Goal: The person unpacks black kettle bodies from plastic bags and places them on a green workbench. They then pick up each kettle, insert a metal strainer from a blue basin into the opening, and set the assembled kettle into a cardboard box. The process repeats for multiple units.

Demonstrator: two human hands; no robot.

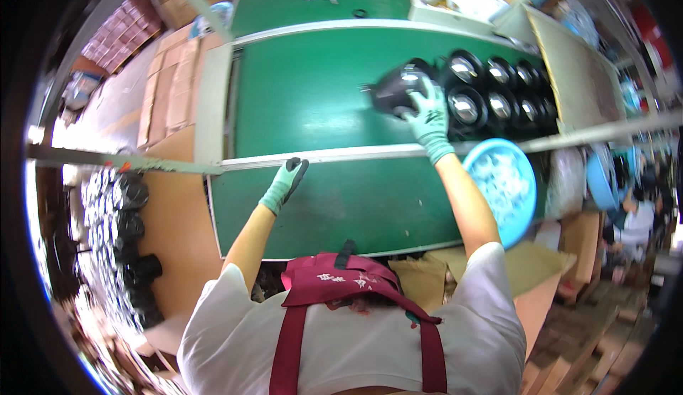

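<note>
From my remote seat, I see the right hand (430,116), gloved in green, against a dark tapered piece (393,95). The piece lies left of and under its fingers, long axis roughly crosswise, narrow tip pointing left. Those fingers are spread, thumb on the near side; I cannot tell whether they grip or only rest. The left hand (286,183) is farther off, loosely half-open with nothing visible in it, over the near rail (341,154). Left of the right fingers stretches bare green surface (302,85); just right, rows of black pieces (466,108) crowd close. Beyond runs the far rail (341,24).
</note>
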